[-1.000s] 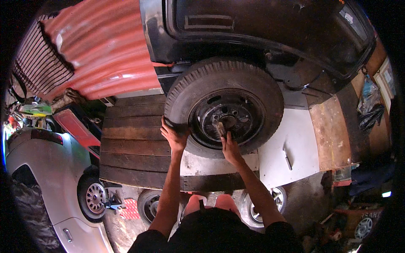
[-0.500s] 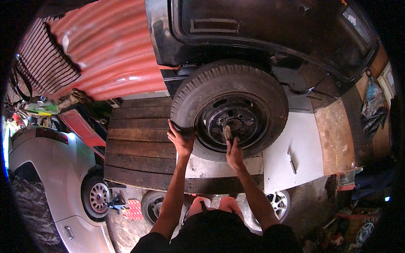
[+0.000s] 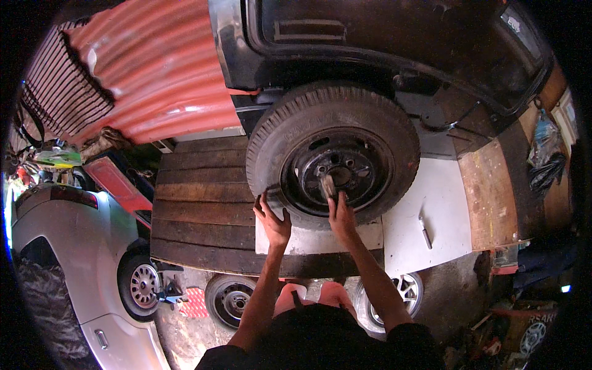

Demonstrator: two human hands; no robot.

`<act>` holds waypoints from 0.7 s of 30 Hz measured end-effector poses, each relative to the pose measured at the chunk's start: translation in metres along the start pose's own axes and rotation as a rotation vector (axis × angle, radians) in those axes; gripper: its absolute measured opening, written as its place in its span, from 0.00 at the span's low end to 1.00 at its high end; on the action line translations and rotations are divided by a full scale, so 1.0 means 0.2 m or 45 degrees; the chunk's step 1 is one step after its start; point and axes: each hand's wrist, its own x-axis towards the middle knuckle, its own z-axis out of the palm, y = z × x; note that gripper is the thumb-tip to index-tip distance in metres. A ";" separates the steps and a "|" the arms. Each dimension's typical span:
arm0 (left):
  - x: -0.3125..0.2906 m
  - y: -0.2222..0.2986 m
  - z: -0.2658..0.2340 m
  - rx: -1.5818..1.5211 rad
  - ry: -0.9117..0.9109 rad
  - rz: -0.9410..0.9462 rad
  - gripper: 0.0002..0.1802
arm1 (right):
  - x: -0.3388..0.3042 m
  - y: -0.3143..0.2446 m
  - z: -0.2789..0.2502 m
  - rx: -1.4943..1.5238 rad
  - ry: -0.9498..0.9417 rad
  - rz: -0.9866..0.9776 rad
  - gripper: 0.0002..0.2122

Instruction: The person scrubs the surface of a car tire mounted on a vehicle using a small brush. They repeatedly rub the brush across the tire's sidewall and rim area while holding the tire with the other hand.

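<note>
In the head view, the right hand (image 3: pixel 342 217) had a small worn tool (image 3: pixel 328 186) clasped, right over the black rim (image 3: pixel 368 179)! The left hand (image 3: pixel 274 223) was loose, fingers spread at the tyre (image 3: pixel 271 145), lower left edge, contact impossible to tell. And that tyre? Over the plank bench (image 3: pixel 200 194), left of a slim dark-handled tool (image 3: pixel 425 233) that lay on white sheeting (image 3: pixel 407 243).

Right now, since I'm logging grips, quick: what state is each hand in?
Left hand: open, holding nothing, beside the tyre; contact cannot be told.
Right hand: closed around a small brush-like tool.
</note>
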 end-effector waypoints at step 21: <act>-0.10 0.07 -0.02 -0.082 -0.116 -0.001 0.29 | 0.00 0.00 0.09 0.030 -0.028 0.057 0.25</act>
